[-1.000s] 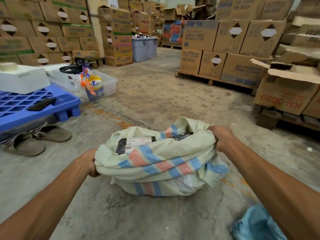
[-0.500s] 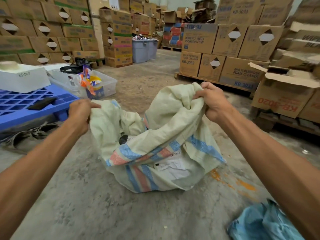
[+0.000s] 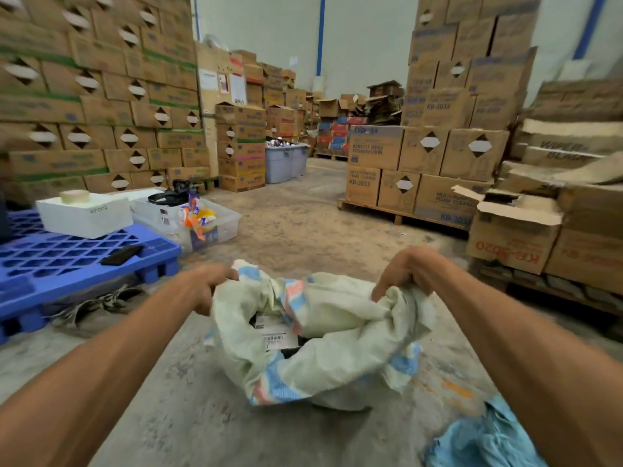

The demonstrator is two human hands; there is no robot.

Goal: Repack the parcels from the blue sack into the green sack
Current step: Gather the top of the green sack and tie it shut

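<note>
Concrete floor (image 3: 303, 224), green sack (image 3: 337, 365), blue pallet (image 3: 67, 257), cartons (image 3: 448, 193)

Soft, even indoor light fills the warehouse, brightest on the pale far wall (image 3: 364, 38). Shadows are faint: a dim band under the blue pallet (image 3: 67, 257) at near left and darker gaps beneath the wooden pallet (image 3: 397, 215) at right. Motion blur smears the whole view, worst on the cartons (image 3: 84, 106) at far left and on the left hand (image 3: 205, 288) and right hand (image 3: 404, 271). The label (image 3: 278, 337) inside the green sack (image 3: 337, 358) is unreadable. Wide-angle bending tilts the carton stacks inward and stretches both forearms (image 3: 101, 372) at the bottom edge.
</note>
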